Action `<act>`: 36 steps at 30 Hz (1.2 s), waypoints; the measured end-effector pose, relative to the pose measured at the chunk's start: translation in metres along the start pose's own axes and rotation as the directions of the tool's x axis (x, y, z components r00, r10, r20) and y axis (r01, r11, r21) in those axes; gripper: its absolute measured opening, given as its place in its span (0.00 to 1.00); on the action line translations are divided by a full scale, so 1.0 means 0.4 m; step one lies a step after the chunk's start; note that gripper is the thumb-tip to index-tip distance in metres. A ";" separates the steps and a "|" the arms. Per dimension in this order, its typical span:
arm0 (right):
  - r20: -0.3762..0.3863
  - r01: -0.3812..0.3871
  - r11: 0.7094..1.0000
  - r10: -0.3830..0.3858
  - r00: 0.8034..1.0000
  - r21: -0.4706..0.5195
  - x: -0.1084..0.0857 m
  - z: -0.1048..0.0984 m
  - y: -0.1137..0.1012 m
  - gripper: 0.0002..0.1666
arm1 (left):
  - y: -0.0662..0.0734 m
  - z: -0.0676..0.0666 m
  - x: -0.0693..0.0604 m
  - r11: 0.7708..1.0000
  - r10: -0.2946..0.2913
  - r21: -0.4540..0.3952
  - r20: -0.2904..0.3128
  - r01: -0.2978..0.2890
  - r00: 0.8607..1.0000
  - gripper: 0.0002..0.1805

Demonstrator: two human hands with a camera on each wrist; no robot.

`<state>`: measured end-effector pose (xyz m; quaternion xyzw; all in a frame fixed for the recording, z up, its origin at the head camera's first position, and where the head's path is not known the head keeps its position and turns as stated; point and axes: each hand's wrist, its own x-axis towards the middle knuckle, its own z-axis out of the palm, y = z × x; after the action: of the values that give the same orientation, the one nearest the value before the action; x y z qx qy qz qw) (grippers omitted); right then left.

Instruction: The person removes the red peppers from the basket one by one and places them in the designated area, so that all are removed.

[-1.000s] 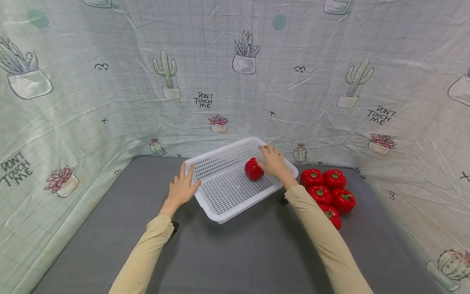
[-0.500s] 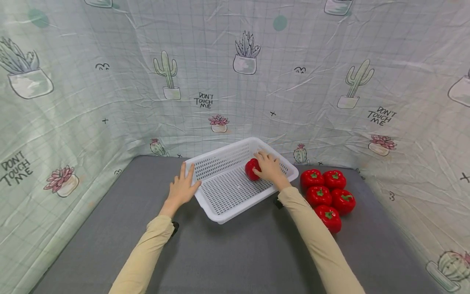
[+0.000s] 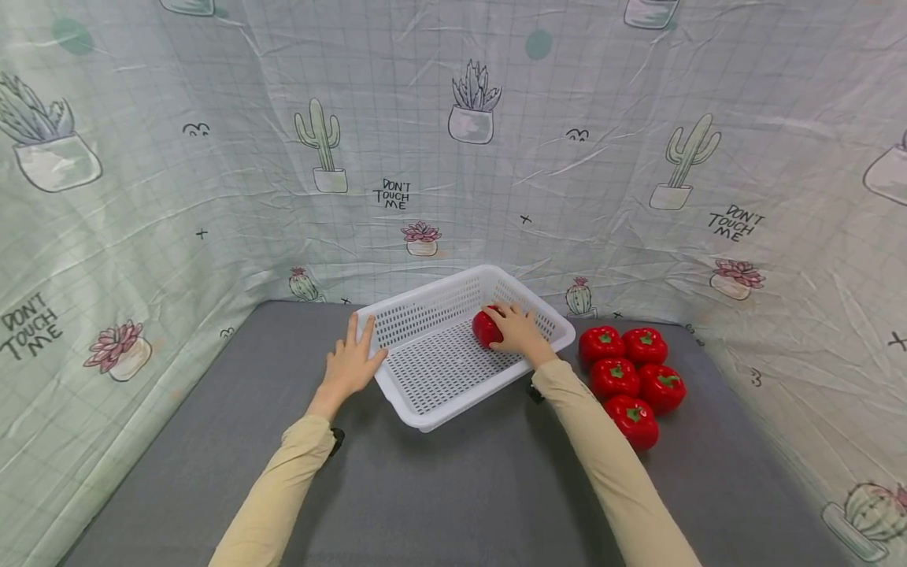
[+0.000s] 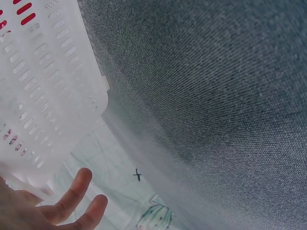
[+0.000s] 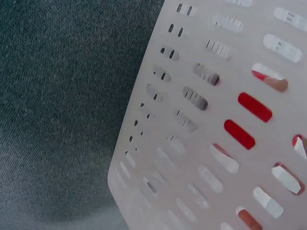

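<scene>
In the head view a white perforated plastic basket (image 3: pixel 453 346) stands at an angle on the grey table. My left hand (image 3: pixel 348 364) rests on the basket's left end with its fingers spread and fairly straight. Inside the basket, toward its right end, sits a red bell pepper (image 3: pixel 485 328). Reaching over the near wall, my right hand (image 3: pixel 520 331) grips this pepper from its right side and hides part of it. Through the slots of the basket wall (image 5: pixel 192 158), the right wrist view shows bits of red and of fingers.
Several red bell peppers (image 3: pixel 615 377) stand close together on the table (image 3: pixel 453 504), right of the basket and beside my right forearm. A printed curtain (image 3: pixel 397 118) with cactus drawings hangs behind the table and along both sides.
My right hand has moved left and slightly down, from the basket's right end onto the pepper inside. My left hand, the basket and the pepper have stayed in place.
</scene>
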<state>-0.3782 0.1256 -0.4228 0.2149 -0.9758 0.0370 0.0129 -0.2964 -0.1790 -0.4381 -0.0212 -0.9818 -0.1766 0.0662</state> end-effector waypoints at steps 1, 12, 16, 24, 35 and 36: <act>-0.001 -0.004 1.000 0.004 1.000 -0.004 0.000 0.000 0.001 0.44 | 0.000 0.000 0.000 1.000 0.001 -0.001 -0.001 -0.001 1.000 0.38; 0.019 -0.034 0.999 0.035 0.999 -0.020 0.004 0.008 -0.002 0.44 | 0.002 -0.003 -0.001 1.000 -0.004 -0.001 0.012 0.004 1.000 0.38; 0.029 -0.046 0.999 0.046 0.999 -0.006 0.003 0.011 -0.001 0.47 | 0.003 -0.004 -0.003 1.000 -0.001 -0.008 0.014 0.001 1.000 0.38; 0.047 -0.006 1.000 0.007 0.999 -0.026 0.007 0.013 0.001 0.45 | 0.000 -0.003 -0.003 1.000 0.009 0.000 -0.003 -0.009 1.000 0.38; 0.063 0.011 1.000 -0.012 0.998 0.013 -0.002 0.010 -0.003 0.43 | -0.002 -0.004 -0.003 1.000 0.009 0.004 0.011 -0.009 1.000 0.38; 0.060 0.012 1.000 -0.013 0.998 0.016 -0.002 0.008 -0.003 0.42 | -0.002 -0.003 -0.003 1.000 0.008 0.003 0.011 -0.008 1.000 0.38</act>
<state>-0.3769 0.1246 -0.4261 0.2220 -0.9741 0.0381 -0.0180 -0.2951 -0.1803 -0.4373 -0.0261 -0.9824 -0.1747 0.0614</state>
